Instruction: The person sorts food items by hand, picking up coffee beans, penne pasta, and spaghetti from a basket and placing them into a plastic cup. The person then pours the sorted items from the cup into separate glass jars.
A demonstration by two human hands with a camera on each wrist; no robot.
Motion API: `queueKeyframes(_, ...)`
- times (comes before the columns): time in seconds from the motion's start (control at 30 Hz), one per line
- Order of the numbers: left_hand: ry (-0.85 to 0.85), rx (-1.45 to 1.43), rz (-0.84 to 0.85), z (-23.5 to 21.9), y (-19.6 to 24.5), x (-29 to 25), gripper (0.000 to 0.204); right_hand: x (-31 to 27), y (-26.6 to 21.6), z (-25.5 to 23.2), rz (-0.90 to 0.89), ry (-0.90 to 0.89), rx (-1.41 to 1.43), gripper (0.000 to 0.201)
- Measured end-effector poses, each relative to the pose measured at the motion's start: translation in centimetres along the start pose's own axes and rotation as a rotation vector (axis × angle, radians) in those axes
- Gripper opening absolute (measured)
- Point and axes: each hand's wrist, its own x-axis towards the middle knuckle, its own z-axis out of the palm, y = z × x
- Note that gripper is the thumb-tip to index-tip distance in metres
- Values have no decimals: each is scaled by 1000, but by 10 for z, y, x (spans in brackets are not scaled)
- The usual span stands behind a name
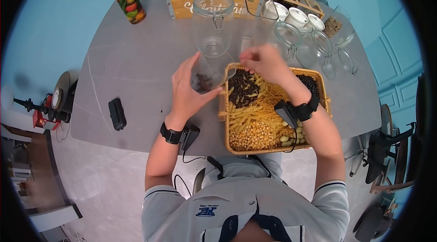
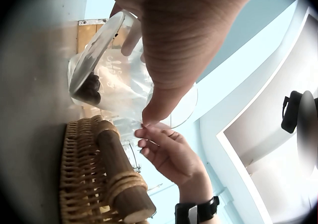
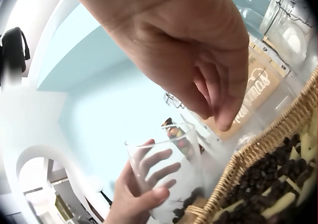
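Note:
My left hand grips a clear open container, tilted beside the basket's left side, its mouth toward the right hand. Dark pieces lie at its bottom. My right hand is over the far edge of the wicker basket, near the container's mouth. In the right wrist view its fingers are curled with tips close together, and nothing shows between them. The basket holds dark beans mixed with pale pieces, yellow strands, corn kernels, pale oval pieces and black beans.
A closed-looking tall glass jar stands beyond the container. Behind are a wooden crate, white pots and glass bottles. Open glass jars are at the right rear. A jar of colourful contents and a black case are at left.

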Motion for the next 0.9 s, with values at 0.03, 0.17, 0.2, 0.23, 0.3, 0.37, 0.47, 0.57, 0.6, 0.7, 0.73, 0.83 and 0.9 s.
queueKeyframes(0.03,5,1,-6,0,1,0,95,0,8,7,-43,-24,-122,28)
queueKeyframes(0.17,-7,-29,-26,2,-3,-2,99,-6,13,30,-88,-162,-336,41)
queueKeyframes(0.2,-8,-27,-23,2,-4,-1,99,-7,9,34,-74,-183,-361,46)
queueKeyframes(0.23,-7,-24,-20,2,-4,-1,99,-6,10,36,-75,-196,-376,46)
queueKeyframes(0.3,-7,-21,-20,1,-3,-1,99,-3,16,43,-75,-222,-407,47)
queueKeyframes(0.37,-10,-21,-24,1,-2,-1,100,0,27,49,-149,-172,-380,43)
queueKeyframes(0.47,-7,-19,-21,1,-4,-1,100,3,36,54,-203,-125,-325,35)
queueKeyframes(0.57,-11,-31,-27,1,-3,-1,100,1,28,48,-166,-138,-287,27)
queueKeyframes(0.6,-10,-30,-23,1,-3,-2,100,0,25,45,-143,-150,-277,25)
queueKeyframes(0.7,-9,-29,-13,2,-3,-2,100,3,39,43,-183,-147,-233,26)
queueKeyframes(0.73,-9,-30,-12,2,-4,-2,100,4,40,38,-131,-153,-173,24)
queueKeyframes(0.83,-4,-23,-1,0,-1,0,96,3,33,17,-10,-145,-11,20)
queueKeyframes(0.9,-7,-16,3,-1,1,0,94,1,22,-2,31,-103,72,16)
